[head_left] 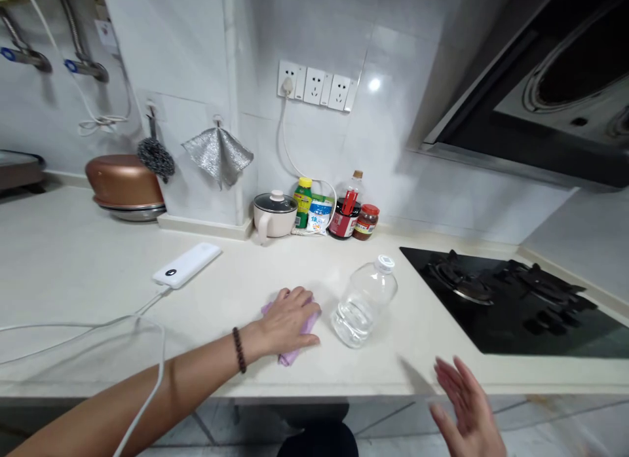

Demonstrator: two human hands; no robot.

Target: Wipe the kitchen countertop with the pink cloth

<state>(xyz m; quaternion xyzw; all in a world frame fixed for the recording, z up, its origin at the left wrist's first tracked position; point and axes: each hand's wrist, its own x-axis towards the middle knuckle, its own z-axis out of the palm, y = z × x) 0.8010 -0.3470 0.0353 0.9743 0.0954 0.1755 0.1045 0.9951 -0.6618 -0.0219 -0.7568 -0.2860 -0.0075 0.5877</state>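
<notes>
My left hand (287, 321) presses down on a purple cloth (289, 357) on the pale counter, its fingers curled over it and hiding most of it. To its right stands a clear plastic bottle (363, 303) with a white cap, partly filled with clear liquid. My right hand (466, 404) is raised near the counter's front edge, its fingers apart and nothing in it. The bottle is the nearest object to the right hand, with a gap between them.
A white power bank (187, 265) with a cable lies left; the cable crosses over my left forearm. Behind are a small lidded pot (275, 216), jars (366, 222) and a seasoning bottle (303, 201). A black gas stove (506, 300) sits right, under a range hood (540, 103).
</notes>
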